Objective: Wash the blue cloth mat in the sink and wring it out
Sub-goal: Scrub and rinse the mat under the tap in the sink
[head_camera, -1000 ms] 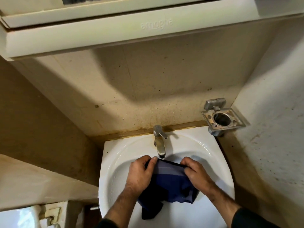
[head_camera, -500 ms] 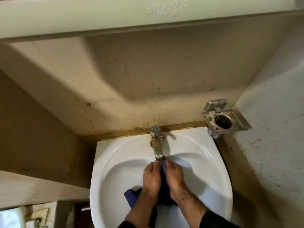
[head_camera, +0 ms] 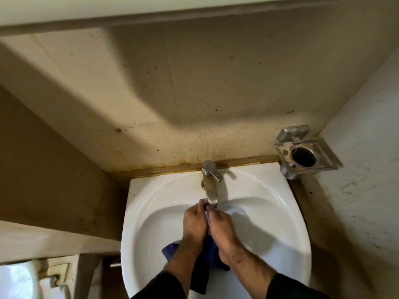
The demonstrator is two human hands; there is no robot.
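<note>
The blue cloth mat (head_camera: pixel 210 253) is bunched between my two hands inside the white sink (head_camera: pixel 151 212). My left hand (head_camera: pixel 194 225) and my right hand (head_camera: pixel 222 229) are pressed close together, both gripping the mat just under the spout of the metal tap (head_camera: pixel 210 186). Most of the cloth is hidden by my hands. A blue corner sticks out to the left of my left wrist, and a dark wet end hangs down between my forearms. I cannot tell whether water is running.
A square metal holder (head_camera: pixel 302 156) is fixed to the wall at the sink's back right corner. Stained walls close in behind and on the right. A ledge (head_camera: pixel 54 240) and a white fixture (head_camera: pixel 17 281) lie to the left.
My hands came together from the mat's two edges, gathering the spread cloth into a tight bunch under the tap. The view has tilted down slightly.
</note>
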